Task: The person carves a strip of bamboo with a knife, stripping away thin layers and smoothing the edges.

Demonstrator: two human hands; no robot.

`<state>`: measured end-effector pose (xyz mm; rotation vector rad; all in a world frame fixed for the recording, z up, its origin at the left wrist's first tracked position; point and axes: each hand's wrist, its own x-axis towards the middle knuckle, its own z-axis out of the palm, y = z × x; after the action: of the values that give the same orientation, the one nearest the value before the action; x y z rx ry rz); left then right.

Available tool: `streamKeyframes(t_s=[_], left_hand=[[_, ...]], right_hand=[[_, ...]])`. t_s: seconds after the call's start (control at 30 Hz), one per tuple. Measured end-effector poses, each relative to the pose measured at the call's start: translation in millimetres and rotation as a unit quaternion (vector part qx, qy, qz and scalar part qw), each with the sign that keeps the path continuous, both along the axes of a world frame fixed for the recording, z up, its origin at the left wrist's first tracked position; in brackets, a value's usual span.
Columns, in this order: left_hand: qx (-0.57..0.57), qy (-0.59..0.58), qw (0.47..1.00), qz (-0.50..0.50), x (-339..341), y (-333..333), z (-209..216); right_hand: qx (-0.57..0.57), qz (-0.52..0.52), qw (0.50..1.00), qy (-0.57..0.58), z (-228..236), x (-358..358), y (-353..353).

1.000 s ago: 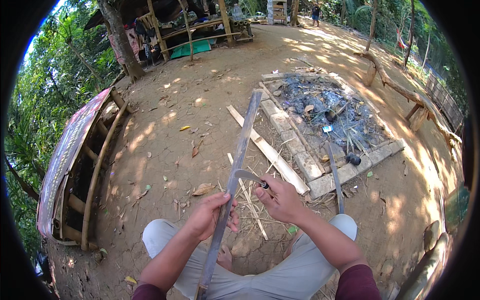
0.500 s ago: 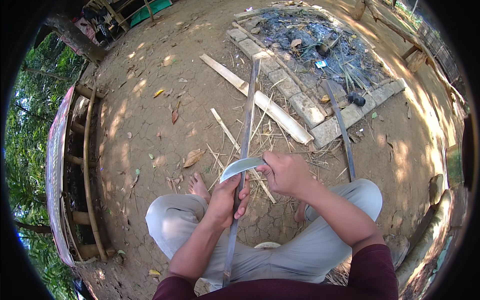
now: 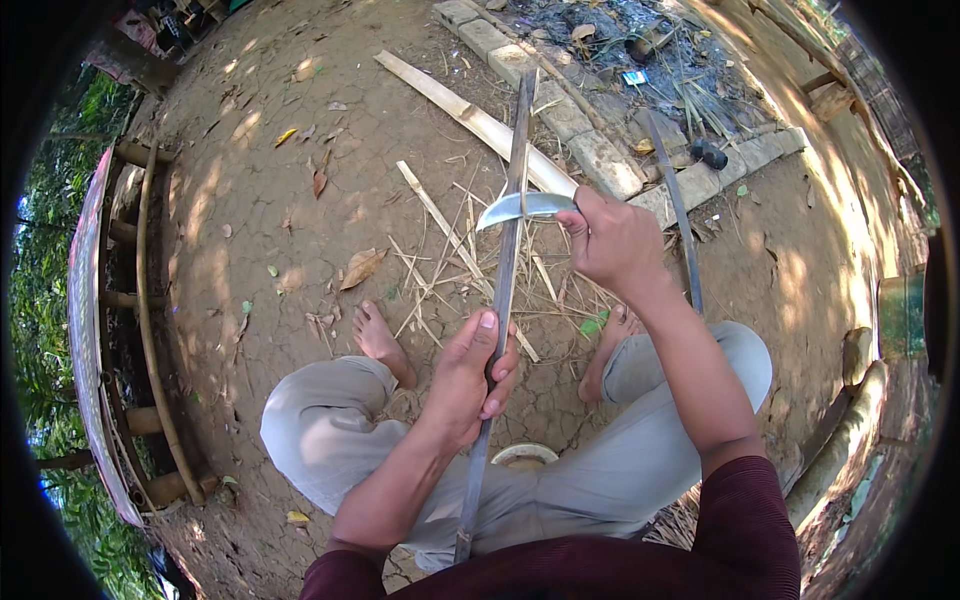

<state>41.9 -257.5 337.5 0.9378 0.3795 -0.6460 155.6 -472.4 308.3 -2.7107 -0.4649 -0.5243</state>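
A long dark wooden strip (image 3: 508,262) slants up from my lap, away from me. My left hand (image 3: 468,372) is wrapped round it at about its lower middle, thumb along its top. In my right hand (image 3: 618,240) is a knife (image 3: 525,207) with a short curved blade; its handle is hidden in my fist. The blade lies across the strip, well above my left hand, its tip pointing left. Thin shavings and slivers (image 3: 425,270) lie on the ground below the strip, between my bare feet.
A split pale bamboo length (image 3: 470,118) lies ahead on the cracked earth. Beyond it, blocks (image 3: 600,160) edge an ash bed (image 3: 640,60). Another dark strip (image 3: 678,215) leans at the right, near a black hammer head (image 3: 709,153). A bamboo bench (image 3: 148,330) stands at left.
My right hand has slid the knife up along the strip, away from my left hand, which still grips the strip. The view has tilted nearer to my legs.
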Motion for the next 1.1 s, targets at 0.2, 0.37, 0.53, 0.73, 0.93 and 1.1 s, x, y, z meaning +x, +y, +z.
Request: streamKeyframes(t_s=[0.2, 0.37, 0.53, 0.73, 0.93, 1.1], left_hand=[[-0.035, 0.012, 0.999, -0.025, -6.9, -7.5, 1.3], [-0.052, 0.002, 0.998, -0.017, -6.3, -9.3, 1.1], [-0.041, 0.007, 0.999, -0.023, -8.1, -7.1, -4.3], [-0.036, 0.016, 0.999, 0.000, -9.8, -3.7, -16.6], [-0.003, 0.029, 1.000, -0.004, -10.2, 0.0, -20.0], [0.004, 0.035, 0.999, -0.015, -16.0, -6.3, -18.8]], right_hand=[[-0.020, -0.067, 0.997, -0.029, 10.2, 28.3, -26.9], [-0.067, -0.060, 0.996, -0.022, 13.3, 42.8, -37.2], [-0.102, -0.021, 0.994, -0.044, 10.2, 56.2, -43.9], [-0.002, 0.001, 0.990, 0.138, -9.4, 53.6, -28.3], [0.006, 0.055, 0.991, 0.124, -10.9, 14.2, -1.8], [-0.068, 0.021, 0.997, 0.016, -12.8, 44.5, -35.2]])
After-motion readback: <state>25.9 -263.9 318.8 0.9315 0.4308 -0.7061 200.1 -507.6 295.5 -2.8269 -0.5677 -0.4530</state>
